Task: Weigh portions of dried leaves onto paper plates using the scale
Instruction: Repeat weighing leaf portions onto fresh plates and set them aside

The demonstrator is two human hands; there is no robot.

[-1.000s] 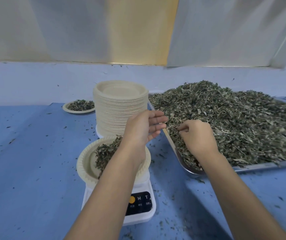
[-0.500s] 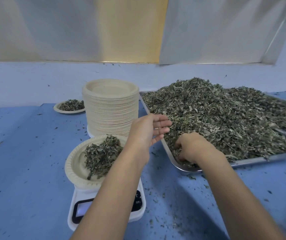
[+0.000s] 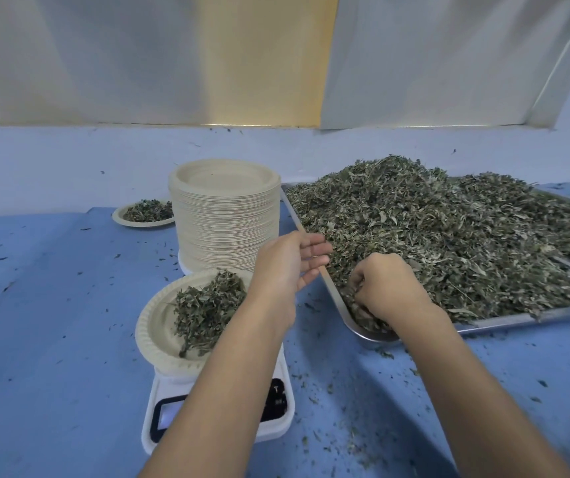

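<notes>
The right hand [image 3: 385,288] is reaching into the big heap of grey-green dried leaves [image 3: 449,243] at the near-left corner of the shallow steel tray [image 3: 518,319]. Its fingers [image 3: 357,281] are curling down & grasping a clump of leaves, w/ the tips buried so they can't be seen fully. The left hand [image 3: 288,267] is hovering just left of those fingers, over the tray's left rim, palm facing them. Its own fingers [image 3: 314,251] are lying straight & released, holding nothing. Below & left of the left-hand fingers, a beige round paper plate [image 3: 154,326] is sitting on the white digital kitchen scale [image 3: 273,422], w/ a small portion of dried leaves [image 3: 207,310] piling toward its right side. The left forearm is crossing over the scale & hiding part of its display. Just beyond the left-hand fingers a tall stack of beige paper plates [image 3: 224,219] is standing beside the tray. Further left of it a second filled paper plate [image 3: 145,213] is resting on the blue worktop [image 3: 52,305], which is carrying scattered leaf bits.
</notes>
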